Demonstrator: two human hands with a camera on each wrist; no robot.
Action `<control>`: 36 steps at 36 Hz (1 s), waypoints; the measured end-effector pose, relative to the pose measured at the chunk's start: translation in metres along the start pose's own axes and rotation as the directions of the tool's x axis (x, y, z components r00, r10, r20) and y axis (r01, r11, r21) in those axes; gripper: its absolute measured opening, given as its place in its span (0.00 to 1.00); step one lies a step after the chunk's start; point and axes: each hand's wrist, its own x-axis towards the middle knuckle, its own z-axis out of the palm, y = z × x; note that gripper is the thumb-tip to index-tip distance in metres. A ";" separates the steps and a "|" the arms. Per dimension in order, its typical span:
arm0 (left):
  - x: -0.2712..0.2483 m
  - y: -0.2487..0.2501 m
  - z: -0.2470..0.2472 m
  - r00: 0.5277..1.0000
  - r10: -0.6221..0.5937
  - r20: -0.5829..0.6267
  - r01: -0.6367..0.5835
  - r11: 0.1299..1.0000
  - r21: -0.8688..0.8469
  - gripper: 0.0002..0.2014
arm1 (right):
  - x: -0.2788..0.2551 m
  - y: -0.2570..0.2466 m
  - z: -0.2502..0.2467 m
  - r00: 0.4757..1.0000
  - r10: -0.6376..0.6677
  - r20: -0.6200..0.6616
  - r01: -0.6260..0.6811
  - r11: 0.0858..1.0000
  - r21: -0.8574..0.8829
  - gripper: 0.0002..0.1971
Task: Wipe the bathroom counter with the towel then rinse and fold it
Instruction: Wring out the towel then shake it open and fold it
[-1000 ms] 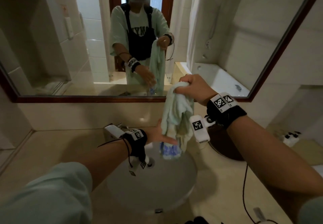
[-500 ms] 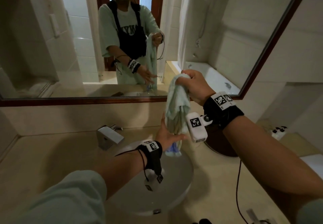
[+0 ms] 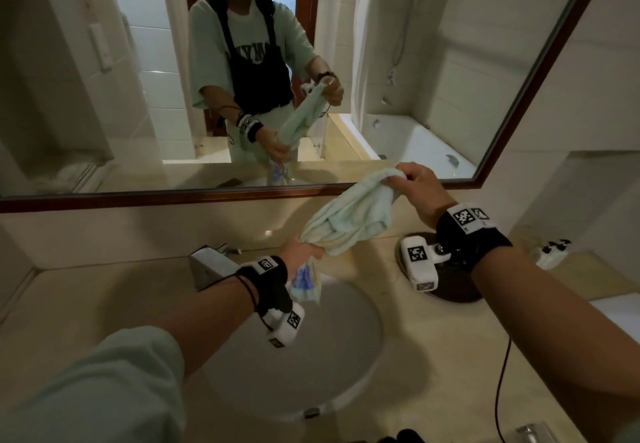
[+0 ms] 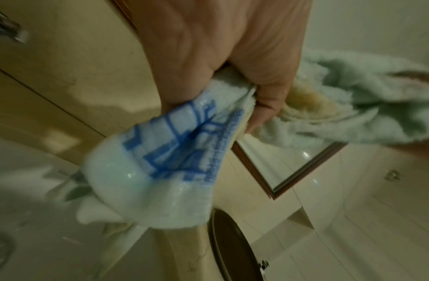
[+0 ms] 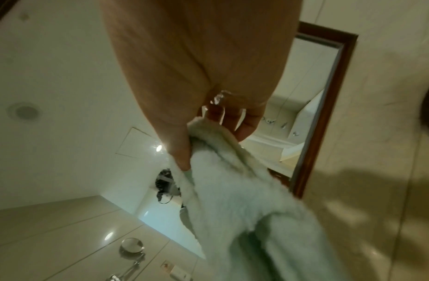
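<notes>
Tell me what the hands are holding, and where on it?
The towel: right hand pinches its upper end, left hand grips it near the blue-patterned lower end.

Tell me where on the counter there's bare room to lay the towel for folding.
The widest bare patch of counter lies left of the faucet, bordered by the backsplash and left wall. A narrower strip runs between the sink and a trailing cable. Right of the sink is crowded: a dark round tray and small bottles.
</notes>
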 end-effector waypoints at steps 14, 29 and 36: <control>-0.010 0.067 -0.027 0.996 -0.058 -0.064 0.034 0.944 -0.328 0.10 | -0.029 0.096 0.027 0.924 0.340 0.174 -0.348 0.937 0.020 0.12; -0.025 0.106 -0.019 0.987 0.017 0.161 0.043 0.930 -0.364 0.18 | -0.042 0.113 0.081 0.685 0.406 0.605 -0.686 0.639 0.348 0.33; -0.030 0.108 -0.023 0.985 0.040 0.168 0.040 0.893 -0.449 0.17 | -0.036 0.108 0.079 0.547 0.262 0.795 -0.819 0.366 0.442 0.44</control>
